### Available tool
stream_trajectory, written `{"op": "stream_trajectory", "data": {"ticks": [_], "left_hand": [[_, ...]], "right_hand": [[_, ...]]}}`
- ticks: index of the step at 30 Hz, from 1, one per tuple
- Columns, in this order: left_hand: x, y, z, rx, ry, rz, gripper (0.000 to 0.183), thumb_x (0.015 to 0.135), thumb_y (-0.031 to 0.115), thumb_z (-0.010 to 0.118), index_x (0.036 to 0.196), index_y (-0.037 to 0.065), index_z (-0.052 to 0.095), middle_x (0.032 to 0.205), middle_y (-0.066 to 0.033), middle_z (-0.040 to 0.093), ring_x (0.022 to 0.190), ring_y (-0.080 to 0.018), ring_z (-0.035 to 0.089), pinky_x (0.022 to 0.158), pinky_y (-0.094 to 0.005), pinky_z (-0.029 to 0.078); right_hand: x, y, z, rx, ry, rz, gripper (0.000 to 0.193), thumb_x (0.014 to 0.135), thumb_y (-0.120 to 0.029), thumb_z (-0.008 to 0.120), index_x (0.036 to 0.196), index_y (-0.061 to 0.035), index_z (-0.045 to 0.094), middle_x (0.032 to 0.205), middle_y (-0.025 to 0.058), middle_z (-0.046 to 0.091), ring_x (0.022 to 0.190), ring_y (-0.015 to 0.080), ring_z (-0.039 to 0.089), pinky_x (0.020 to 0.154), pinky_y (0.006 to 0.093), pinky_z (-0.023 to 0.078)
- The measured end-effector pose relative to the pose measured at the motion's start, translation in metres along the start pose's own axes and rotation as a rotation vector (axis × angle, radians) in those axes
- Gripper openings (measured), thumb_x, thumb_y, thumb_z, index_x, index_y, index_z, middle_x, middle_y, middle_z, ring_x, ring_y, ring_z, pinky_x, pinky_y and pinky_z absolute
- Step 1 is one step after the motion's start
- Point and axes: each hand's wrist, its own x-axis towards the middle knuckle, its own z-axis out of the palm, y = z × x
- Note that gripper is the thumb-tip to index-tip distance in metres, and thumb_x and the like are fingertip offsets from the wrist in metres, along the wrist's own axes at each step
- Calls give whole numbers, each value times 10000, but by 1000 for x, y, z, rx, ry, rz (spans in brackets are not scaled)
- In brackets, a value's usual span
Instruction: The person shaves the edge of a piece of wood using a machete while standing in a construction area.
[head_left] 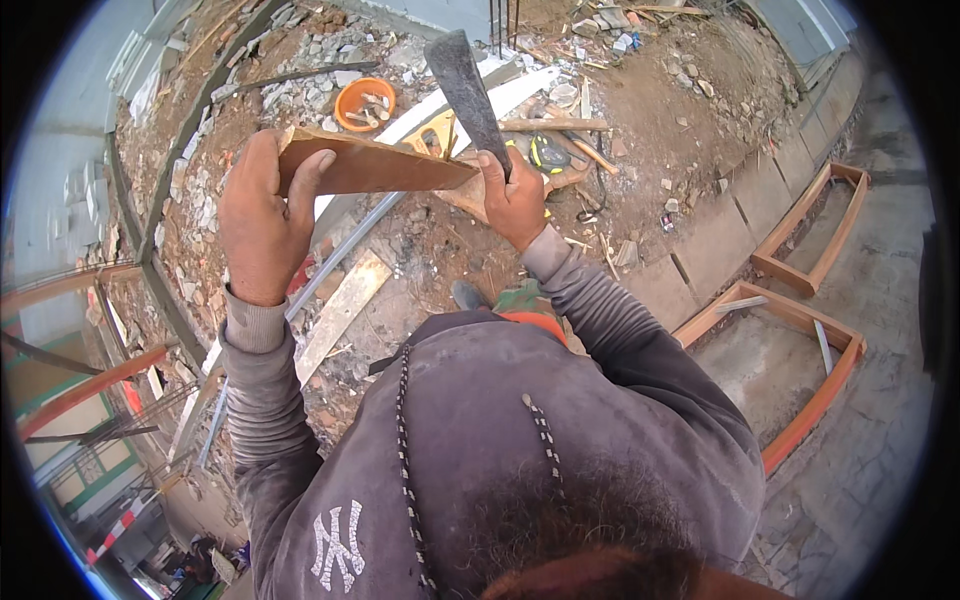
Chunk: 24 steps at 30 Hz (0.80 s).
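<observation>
My left hand (262,225) grips one end of a flat brown wooden board (385,168), thumb on its near face and fingers behind it. The board is raised and points to the right. In my right hand (515,200) is a machete (468,95), its broad dark blade pointing up and away. The handle is mostly hidden in my fist. The board's far end comes close to the right hand; whether it touches the blade I cannot tell. Beyond the board, a yellow-handled saw (434,133) and a yellow and black tape measure (548,153) lie among timber pieces.
An orange bucket (364,104) with pieces inside stands on rubble at the far left. Thin steel bars (505,25) rise at the back. A loose plank (343,313) and a metal strip (350,240) lie nearby. Two wooden frames (845,358) rest on paving at right.
</observation>
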Motion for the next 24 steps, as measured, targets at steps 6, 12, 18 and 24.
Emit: {"op": "stream_trajectory", "data": {"ticks": [6,12,18,24], "left_hand": [[-2,2,0,23,-2,23,328,993,249,823,1131,4,654,953,-195,665,841,-406,664,734,-452,520],[-6,1,1,-28,18,29,364,984,286,829,1106,6,631,944,-188,640,830,-414,639,720,-463,504],[-4,3,2,7,2,39,355,986,280,827,1128,12,642,957,-185,657,837,-418,650,721,-470,511],[0,-1,2,-1,47,79,362,987,285,826,1120,8,634,936,-186,636,821,-418,637,709,-472,503]], "right_hand": [[1,4,-3,-350,-241,82,448,1125,-422,608,1079,17,686,784,258,685,750,447,698,692,511,528],[-13,11,7,-3,25,7,436,1120,-403,624,1031,23,659,775,278,677,731,473,698,657,536,521],[-13,53,24,-474,-167,132,494,1113,-459,612,1058,27,678,808,295,701,787,496,713,707,542,541],[-10,37,5,-342,-240,217,487,1115,-479,570,1149,-16,717,952,295,746,942,495,733,836,567,562]]}}
